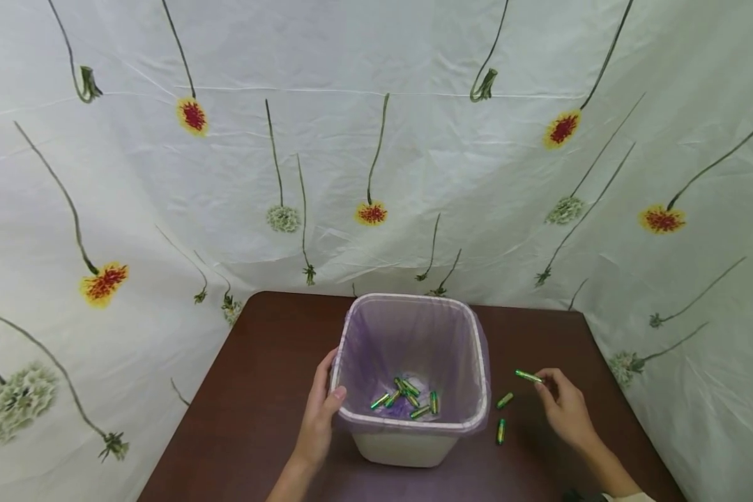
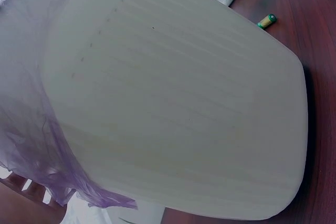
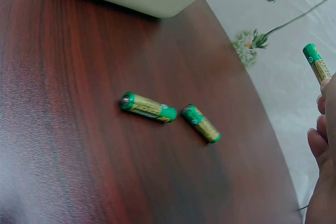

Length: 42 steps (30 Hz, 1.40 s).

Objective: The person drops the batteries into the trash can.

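A whitish plastic bin (image 1: 404, 450) lined with a thin purple bag (image 1: 408, 335) stands on the table. Several green and gold batteries (image 1: 434, 402) lie scattered at its bottom. My left hand (image 1: 316, 418) holds the bin's left side, thumb over the rim. To the right of the bin, my right hand (image 1: 566, 410) pinches one battery (image 1: 527, 376) by its end, above the table. Two loose batteries lie between bin and right hand: one battery (image 3: 148, 107) and, close beside it, another battery (image 3: 201, 123). In the left wrist view the bin wall hides most of the table.
The dark reddish-brown wooden table (image 1: 245, 390) extends on both sides of the bin. A white cloth (image 1: 326, 139) printed with flowers hangs behind the table and along its sides.
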Tool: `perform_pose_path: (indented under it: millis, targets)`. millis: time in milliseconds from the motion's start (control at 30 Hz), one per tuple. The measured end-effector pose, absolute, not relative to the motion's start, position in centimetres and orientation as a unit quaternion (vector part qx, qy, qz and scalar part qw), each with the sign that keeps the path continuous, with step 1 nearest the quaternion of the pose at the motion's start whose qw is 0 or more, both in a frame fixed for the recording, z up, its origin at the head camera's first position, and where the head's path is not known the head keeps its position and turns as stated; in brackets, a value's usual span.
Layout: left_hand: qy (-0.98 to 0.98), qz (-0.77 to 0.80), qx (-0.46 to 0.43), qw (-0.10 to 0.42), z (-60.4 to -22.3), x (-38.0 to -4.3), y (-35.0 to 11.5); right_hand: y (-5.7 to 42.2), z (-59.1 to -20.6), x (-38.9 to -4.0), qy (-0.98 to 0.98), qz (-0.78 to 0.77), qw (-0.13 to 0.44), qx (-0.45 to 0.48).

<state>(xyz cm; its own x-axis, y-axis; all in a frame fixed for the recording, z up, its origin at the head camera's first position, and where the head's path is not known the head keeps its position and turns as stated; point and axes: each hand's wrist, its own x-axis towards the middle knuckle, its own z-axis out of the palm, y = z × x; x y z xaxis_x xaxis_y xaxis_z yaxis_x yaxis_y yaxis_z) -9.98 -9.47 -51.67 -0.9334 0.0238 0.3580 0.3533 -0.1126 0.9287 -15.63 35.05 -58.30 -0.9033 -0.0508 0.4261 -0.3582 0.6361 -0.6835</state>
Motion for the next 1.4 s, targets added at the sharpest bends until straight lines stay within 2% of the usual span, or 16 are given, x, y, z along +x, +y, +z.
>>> perform_pose_path:
  millis: [667, 1133, 1400]
  targets:
    - [-0.655, -0.735, -0.146, 0.102, -51.6, -10.2, -9.5, 34.0, -51.3, -17.8, -0.859, 0.416, 0.238, 0.18]
    - [-0.656, -0.731, -0.152, 0.111, -51.5, -10.3, -9.5, 32.0, -47.2, -19.2, -0.859, 0.381, 0.255, 0.228]
    - [-0.658, -0.73, -0.145, 0.112, -51.7, -10.1, -9.5, 30.7, -44.9, -19.5, -0.851, 0.392, 0.243, 0.251]
